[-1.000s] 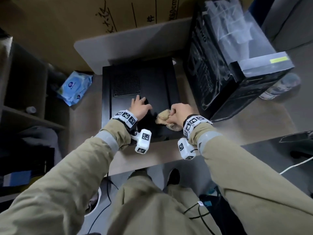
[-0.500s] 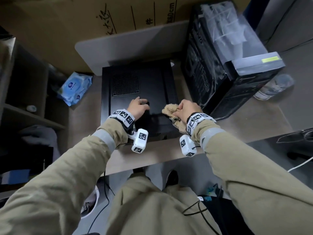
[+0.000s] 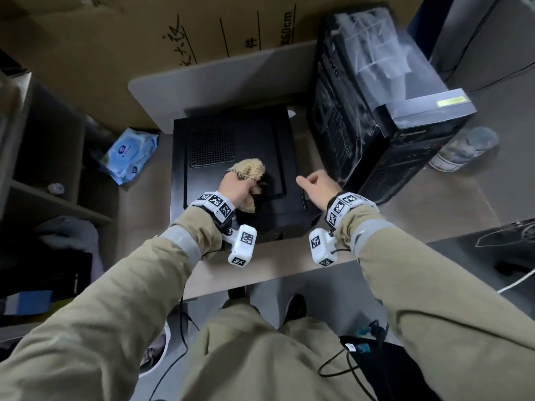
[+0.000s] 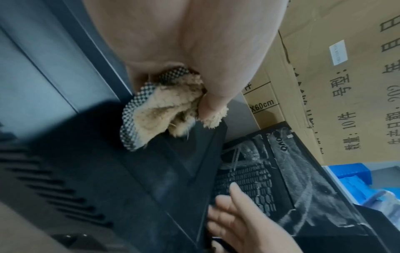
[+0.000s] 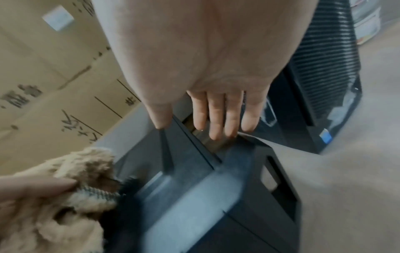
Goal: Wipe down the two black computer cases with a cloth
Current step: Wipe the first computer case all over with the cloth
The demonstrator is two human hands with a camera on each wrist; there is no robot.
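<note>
Two black cases on desk [image 3: 376, 238]: flat case [image 3: 260, 140], upright case [image 3: 362, 117]. One cloth [image 3: 252, 169], bunched in left hand [image 3: 236, 188]. Right hand [image 3: 318, 186] fingers loose, holding nothing.

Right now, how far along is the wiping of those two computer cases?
Nothing looks finished. In hand: the left hand grips the tan cloth on the flat-lying case; the right hand is open at that case's right edge. Left: the upright case, with streaks visible on it.
</note>
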